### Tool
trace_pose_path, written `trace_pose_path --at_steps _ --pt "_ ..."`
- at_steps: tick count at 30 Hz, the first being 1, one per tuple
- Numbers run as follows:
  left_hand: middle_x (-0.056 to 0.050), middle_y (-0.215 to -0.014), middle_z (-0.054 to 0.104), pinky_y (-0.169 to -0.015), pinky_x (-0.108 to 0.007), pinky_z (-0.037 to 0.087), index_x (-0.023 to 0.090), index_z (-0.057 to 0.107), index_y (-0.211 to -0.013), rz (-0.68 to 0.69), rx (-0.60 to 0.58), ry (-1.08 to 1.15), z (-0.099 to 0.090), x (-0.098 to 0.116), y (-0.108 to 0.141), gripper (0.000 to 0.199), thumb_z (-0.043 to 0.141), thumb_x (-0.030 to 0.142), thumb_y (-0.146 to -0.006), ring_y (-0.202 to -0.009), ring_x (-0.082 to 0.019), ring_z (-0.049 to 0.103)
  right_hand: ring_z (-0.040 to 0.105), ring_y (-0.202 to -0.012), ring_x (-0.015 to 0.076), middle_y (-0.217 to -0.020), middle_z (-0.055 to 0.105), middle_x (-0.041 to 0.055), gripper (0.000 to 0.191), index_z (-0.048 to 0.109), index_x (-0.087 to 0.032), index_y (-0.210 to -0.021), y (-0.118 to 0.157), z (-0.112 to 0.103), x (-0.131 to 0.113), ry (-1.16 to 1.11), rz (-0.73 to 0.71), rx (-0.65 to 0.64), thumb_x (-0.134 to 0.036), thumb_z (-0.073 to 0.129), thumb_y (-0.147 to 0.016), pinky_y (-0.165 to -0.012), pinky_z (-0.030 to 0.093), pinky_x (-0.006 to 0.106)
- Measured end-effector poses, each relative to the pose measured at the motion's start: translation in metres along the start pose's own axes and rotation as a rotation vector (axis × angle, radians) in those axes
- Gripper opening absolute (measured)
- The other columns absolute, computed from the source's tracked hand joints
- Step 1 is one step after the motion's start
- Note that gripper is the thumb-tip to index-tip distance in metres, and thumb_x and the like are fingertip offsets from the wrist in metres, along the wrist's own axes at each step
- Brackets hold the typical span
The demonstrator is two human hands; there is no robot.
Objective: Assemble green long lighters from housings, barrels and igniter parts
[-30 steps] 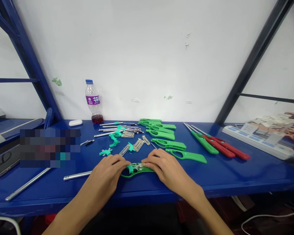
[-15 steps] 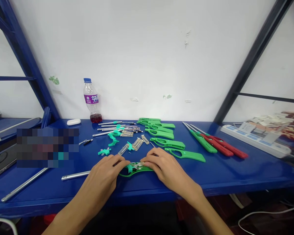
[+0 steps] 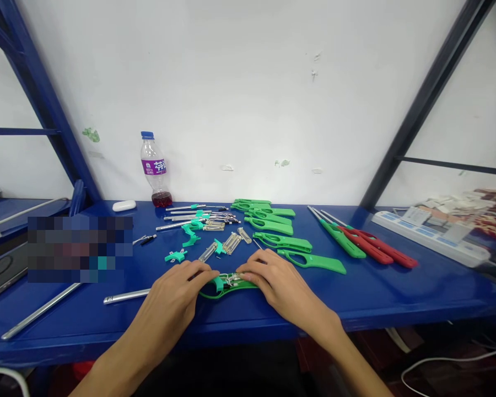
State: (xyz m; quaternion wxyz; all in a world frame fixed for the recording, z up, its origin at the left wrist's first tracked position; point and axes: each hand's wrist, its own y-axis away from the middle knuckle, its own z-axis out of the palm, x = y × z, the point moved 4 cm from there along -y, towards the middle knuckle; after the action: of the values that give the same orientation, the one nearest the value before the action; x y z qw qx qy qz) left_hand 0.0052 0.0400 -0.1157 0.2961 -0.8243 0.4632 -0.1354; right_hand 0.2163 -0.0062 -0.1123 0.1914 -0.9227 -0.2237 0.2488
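A green lighter shell (image 3: 215, 294) lies at the table's front edge, with a teal trigger piece, white wires and a clear part inside it. My left hand (image 3: 181, 289) pinches the shell's left end near the teal piece (image 3: 219, 283). A silver metal tube (image 3: 126, 296) sticks out to the left beyond that hand. Fingers of my right hand (image 3: 273, 278) close on the shell's right part, pressing by the clear part (image 3: 236, 278). Behind them lie clear cartridges (image 3: 231, 243), loose teal pieces (image 3: 176, 256) and several silver rods (image 3: 177, 225).
Green shells (image 3: 314, 261) line up behind my right hand. Red and green lighters (image 3: 372, 245) and a white power strip (image 3: 434, 237) lie at the right. A bottle (image 3: 154, 171) and white case (image 3: 124, 205) stand by the wall. A long rod (image 3: 41, 311) lies at left.
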Motion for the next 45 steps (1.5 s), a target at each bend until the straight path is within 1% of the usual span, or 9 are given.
trace_pose_path --at_steps 8,12,19,24,29,32,35,41,45 --pt "-0.003 -0.103 0.076 -0.076 -0.033 0.057 0.021 0.075 -0.111 -0.006 -0.005 0.0 0.001 -0.001 0.001 0.047 0.034 0.001 -0.1 -0.087 -0.02 0.073 0.062 -0.103 0.0222 -0.111 0.066 0.0007 0.013 0.069 -0.024 -0.121 0.0 -0.001 0.0 -0.007 -0.011 0.0 -0.017 0.061 -0.113 -0.094 0.046 0.035" --pt "-0.003 -0.103 0.076 -0.077 -0.034 0.056 0.022 0.074 -0.108 -0.009 -0.021 0.018 0.003 -0.001 0.002 0.045 0.034 0.003 -0.101 -0.087 -0.02 0.071 0.062 -0.102 0.0217 -0.111 0.068 -0.0001 0.013 0.07 -0.024 -0.117 0.001 -0.001 -0.001 -0.022 -0.007 -0.005 -0.016 0.06 -0.113 -0.094 0.046 0.035" --pt "-0.006 -0.108 0.072 -0.087 -0.038 0.055 0.02 0.072 -0.114 -0.052 -0.014 0.104 -0.004 0.007 0.001 0.028 0.045 0.017 -0.106 -0.096 -0.022 0.069 0.064 -0.104 0.021 -0.113 0.07 -0.0004 0.012 0.074 -0.024 -0.115 0.0 0.0 0.001 -0.042 -0.021 0.021 -0.017 0.067 -0.11 -0.096 0.047 0.034" --pt "-0.003 -0.103 0.074 -0.079 -0.034 0.056 0.021 0.073 -0.11 -0.051 -0.044 0.119 -0.003 0.003 -0.001 0.035 0.039 0.012 -0.105 -0.09 -0.02 0.07 0.065 -0.103 0.0207 -0.112 0.071 -0.0001 0.013 0.077 -0.024 -0.116 -0.001 0.001 0.002 -0.029 -0.041 0.041 -0.017 0.072 -0.107 -0.095 0.047 0.033" --pt "-0.003 -0.103 0.075 -0.079 -0.034 0.057 0.022 0.073 -0.108 -0.05 -0.006 0.11 -0.007 0.003 -0.001 0.027 0.046 0.021 -0.106 -0.09 -0.021 0.073 0.063 -0.097 0.0219 -0.106 0.069 0.0012 0.018 0.075 -0.025 -0.122 0.001 -0.001 -0.001 -0.02 -0.051 0.031 -0.015 0.069 -0.108 -0.092 0.046 0.035" --pt "-0.002 -0.098 0.075 -0.074 -0.034 0.058 0.023 0.074 -0.107 -0.012 0.003 0.074 -0.007 0.003 -0.001 0.032 0.043 0.015 -0.105 -0.085 -0.021 0.074 0.063 -0.1 0.0215 -0.111 0.069 0.0015 0.028 0.074 -0.027 -0.127 0.002 0.0 -0.003 -0.028 -0.088 -0.006 -0.007 0.062 -0.11 -0.097 0.045 0.036" --pt "-0.001 -0.098 0.076 -0.072 -0.033 0.058 0.023 0.075 -0.11 0.009 -0.018 0.047 -0.007 0.002 -0.002 0.04 0.039 0.008 -0.102 -0.083 -0.02 0.074 0.063 -0.101 0.0215 -0.115 0.07 0.0017 0.035 0.075 -0.028 -0.125 0.002 0.0 -0.003 -0.033 -0.116 -0.018 -0.002 0.058 -0.109 -0.098 0.044 0.037" --pt "-0.004 -0.103 0.077 -0.08 -0.033 0.06 0.02 0.073 -0.11 -0.002 -0.028 0.048 -0.005 -0.001 -0.001 0.038 0.038 0.006 -0.101 -0.09 -0.021 0.075 0.063 -0.102 0.0219 -0.121 0.073 0.0002 0.044 0.076 -0.029 -0.124 0.002 -0.002 -0.003 -0.028 -0.131 -0.023 0.005 0.058 -0.103 -0.098 0.042 0.039" --pt "-0.004 -0.103 0.076 -0.081 -0.033 0.059 0.02 0.072 -0.11 -0.027 -0.041 0.073 0.0 -0.003 0.002 0.039 0.037 0.005 -0.101 -0.092 -0.021 0.073 0.065 -0.103 0.0214 -0.123 0.075 -0.0012 0.044 0.077 -0.029 -0.121 0.002 -0.002 -0.004 -0.06 -0.138 -0.013 0.006 0.057 -0.103 -0.108 0.037 0.044"
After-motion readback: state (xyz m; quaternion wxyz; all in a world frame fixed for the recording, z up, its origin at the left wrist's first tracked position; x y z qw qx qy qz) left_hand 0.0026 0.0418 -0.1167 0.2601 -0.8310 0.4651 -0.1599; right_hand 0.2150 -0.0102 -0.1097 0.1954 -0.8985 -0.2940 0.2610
